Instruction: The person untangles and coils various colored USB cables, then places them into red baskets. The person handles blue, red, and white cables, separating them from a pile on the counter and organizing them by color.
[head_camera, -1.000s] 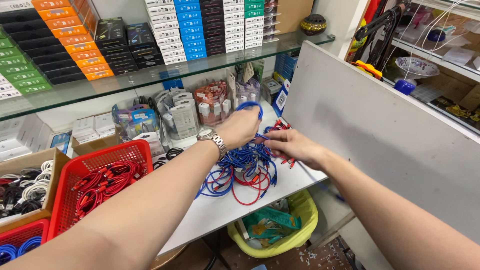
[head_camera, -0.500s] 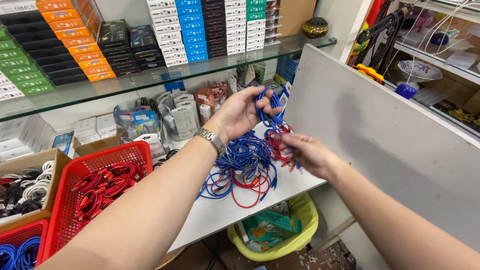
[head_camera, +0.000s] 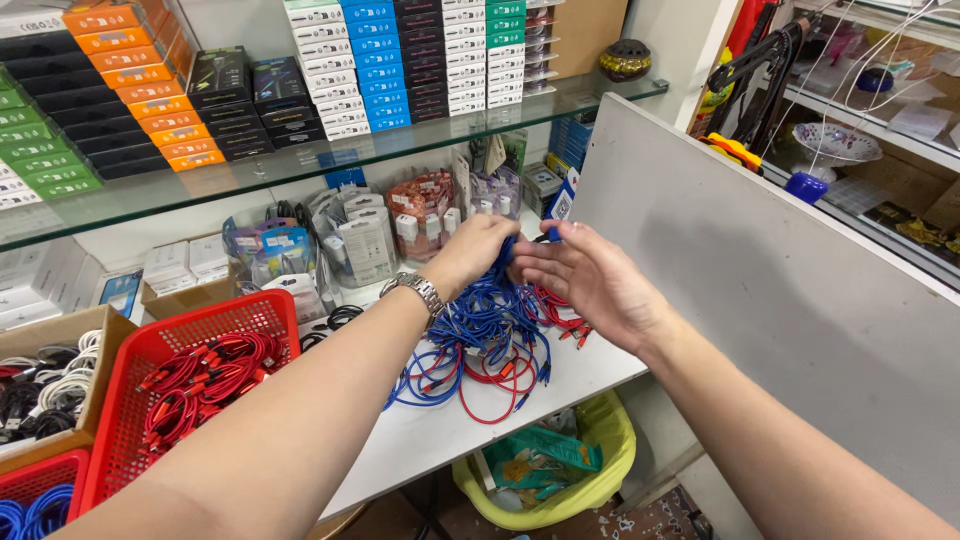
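A tangled heap of blue and red cables (head_camera: 478, 352) lies on the white shelf top (head_camera: 430, 435). My left hand (head_camera: 473, 250), with a metal watch on its wrist, is raised above the heap and grips a bunch of blue cables (head_camera: 492, 300) that hangs down to the pile. My right hand (head_camera: 583, 280) is beside it with the palm turned toward the bunch and the fingers spread; its fingertips touch the top of the blue bunch. Red cable ends (head_camera: 560, 312) show under the right hand.
A red basket (head_camera: 140, 395) of red cables stands at the left, beside a cardboard box (head_camera: 60, 335) of black and white cables. Packaged goods (head_camera: 360, 240) line the back. A glass shelf (head_camera: 300, 165) carries stacked boxes. A grey panel (head_camera: 760, 270) stands at the right; a yellow-green bin (head_camera: 600, 470) sits below.
My left hand has lifted the blue cable bunch higher off the heap. My right hand has risen from the red cables and opened beside the bunch.
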